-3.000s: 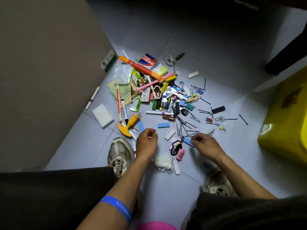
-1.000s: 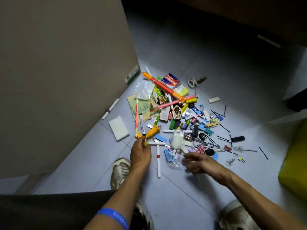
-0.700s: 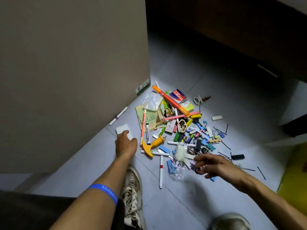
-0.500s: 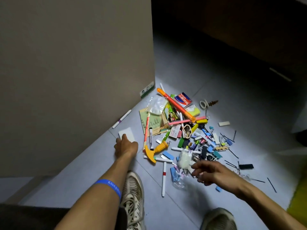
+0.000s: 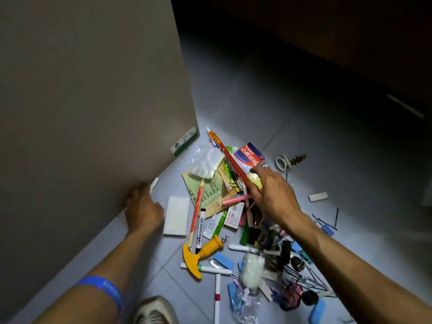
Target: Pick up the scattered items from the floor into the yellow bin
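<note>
A pile of scattered items [image 5: 233,220], mostly pens, clips, erasers and packets, covers the grey tiled floor. My left hand [image 5: 143,208] is at the foot of the beige panel, its fingers curled on a white pen [image 5: 154,183] whose tip sticks out above them. My right hand [image 5: 272,194] reaches over the far side of the pile, thumb and fingers closed around the long orange pen [image 5: 224,149] next to a pale yellow pad [image 5: 256,182]. The yellow bin is out of view.
A tall beige panel [image 5: 93,90] stands close on the left. A white foam pad [image 5: 176,216] lies beside my left hand. A yellow toy hammer [image 5: 198,256], a red box [image 5: 249,155] and a tape roll [image 5: 281,162] lie around. My shoe [image 5: 154,309] is at the bottom edge.
My left hand moved from the white foam pad up to the pen by the panel. My right hand reached forward across the pile to the orange pen. The view swung left and the bin dropped out.
</note>
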A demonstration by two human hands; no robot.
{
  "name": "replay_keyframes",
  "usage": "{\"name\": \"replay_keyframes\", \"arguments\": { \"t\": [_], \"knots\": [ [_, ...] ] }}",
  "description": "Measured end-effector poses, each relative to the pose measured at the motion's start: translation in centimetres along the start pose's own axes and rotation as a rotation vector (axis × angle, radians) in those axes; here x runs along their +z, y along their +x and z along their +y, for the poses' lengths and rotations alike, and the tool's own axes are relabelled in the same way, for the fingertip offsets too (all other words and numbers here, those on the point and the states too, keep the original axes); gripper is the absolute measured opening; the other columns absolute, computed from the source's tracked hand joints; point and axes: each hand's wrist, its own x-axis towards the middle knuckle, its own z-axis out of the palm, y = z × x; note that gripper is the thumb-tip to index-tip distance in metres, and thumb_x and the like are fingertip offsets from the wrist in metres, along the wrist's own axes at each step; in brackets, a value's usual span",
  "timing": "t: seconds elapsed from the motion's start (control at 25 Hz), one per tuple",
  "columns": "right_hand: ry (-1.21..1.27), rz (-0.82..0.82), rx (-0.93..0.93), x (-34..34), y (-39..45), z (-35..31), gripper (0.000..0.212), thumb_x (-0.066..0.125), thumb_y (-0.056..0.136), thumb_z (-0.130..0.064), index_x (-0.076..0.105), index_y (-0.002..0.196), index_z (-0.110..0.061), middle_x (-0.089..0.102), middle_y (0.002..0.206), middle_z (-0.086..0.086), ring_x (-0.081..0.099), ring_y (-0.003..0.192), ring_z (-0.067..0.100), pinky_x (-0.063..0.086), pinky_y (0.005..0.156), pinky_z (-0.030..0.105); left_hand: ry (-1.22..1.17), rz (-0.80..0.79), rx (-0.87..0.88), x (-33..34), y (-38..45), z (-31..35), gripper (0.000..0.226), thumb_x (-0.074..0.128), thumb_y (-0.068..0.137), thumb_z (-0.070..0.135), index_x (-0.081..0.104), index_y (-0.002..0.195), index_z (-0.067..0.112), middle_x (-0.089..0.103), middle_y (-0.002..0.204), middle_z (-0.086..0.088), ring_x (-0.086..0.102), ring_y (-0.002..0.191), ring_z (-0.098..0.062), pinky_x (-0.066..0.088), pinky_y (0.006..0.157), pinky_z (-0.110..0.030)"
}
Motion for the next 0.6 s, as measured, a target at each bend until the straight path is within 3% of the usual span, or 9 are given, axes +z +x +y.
{"name": "replay_keyframes", "arguments": {
  "t": [0.08,0.2,0.28,0.36,0.44,0.52,0.6],
  "knots": [
    [-0.145,-0.038,-0.06,1.3,1.9,0.0,0.035,0.056,0.096,-0.03,0.047,0.127,-0.018,0.064,0.12,0.01,0.061,0.098,0.027,0.05,0.084,0.041,-0.06,0.002,0.024,1.1,-0.5,0.9,0.038,0.053,0.09,0.009,0.051,0.128,0.005,0.051,0.13,-0.021,0.048,0.117,-0.039,0.041,0.094,-0.044],
    [-0.2,-0.14,-0.002,4.0,2.7,-0.3,0.041,0.062,0.092,-0.021,0.043,0.128,-0.014,0.064,0.113,0.011,0.057,0.095,0.027,0.048,0.085,0.041,-0.184,0.048,-0.022,1.5,-0.8,2.2,0.022,0.049,0.094,0.01,0.053,0.113,0.001,0.056,0.114,-0.022,0.054,0.101,-0.037,0.042,0.081,-0.039],
    [-0.11,-0.086,0.093,4.7,2.5,0.0,0.029,0.061,0.092,-0.016,0.049,0.118,-0.01,0.062,0.105,0.01,0.057,0.086,0.024,0.05,0.081,0.039,-0.305,0.133,-0.047,1.0,-1.0,3.7,0.018,0.047,0.096,0.013,0.052,0.111,0.004,0.057,0.105,-0.018,0.055,0.086,-0.031,0.043,0.07,-0.035],
    [0.042,0.045,0.189,4.4,1.8,0.7,0.008,0.054,0.093,-0.012,0.051,0.1,-0.011,0.058,0.094,0.007,0.053,0.078,0.021,0.051,0.074,0.04,-0.251,0.142,0.049,1.0,-1.8,5.3,0.007,0.049,0.094,0.02,0.05,0.1,0.016,0.058,0.093,-0.007,0.05,0.069,-0.019,0.035,0.056,-0.027],
    [0.045,0.032,0.136,4.0,0.5,1.9,0.013,0.053,0.09,-0.01,0.053,0.102,-0.013,0.052,0.095,0.001,0.048,0.081,0.017,0.051,0.078,0.043,-0.129,0.038,0.124,1.6,-2.4,6.8,0.018,0.053,0.09,0.035,0.052,0.103,0.023,0.058,0.096,-0.001,0.055,0.076,-0.019,0.038,0.059,-0.027],
    [-0.058,-0.175,-0.004,3.5,-0.8,3.0,0.038,0.059,0.086,-0.012,0.052,0.123,-0.02,0.05,0.108,0.0,0.047,0.092,0.016,0.05,0.084,0.042,-0.077,-0.03,0.134,2.5,-2.3,7.4,0.03,0.059,0.088,0.042,0.058,0.11,0.021,0.059,0.104,-0.002,0.058,0.09,-0.023,0.042,0.067,-0.03],
    [-0.161,-0.284,-0.087,3.1,-1.3,4.0,0.044,0.06,0.088,-0.015,0.048,0.129,-0.024,0.05,0.112,0.001,0.049,0.096,0.019,0.048,0.082,0.037,-0.083,-0.058,0.135,3.4,-2.1,7.8,0.024,0.06,0.089,0.037,0.064,0.098,0.015,0.064,0.098,-0.006,0.059,0.085,-0.024,0.043,0.064,-0.031]
  ]
}}
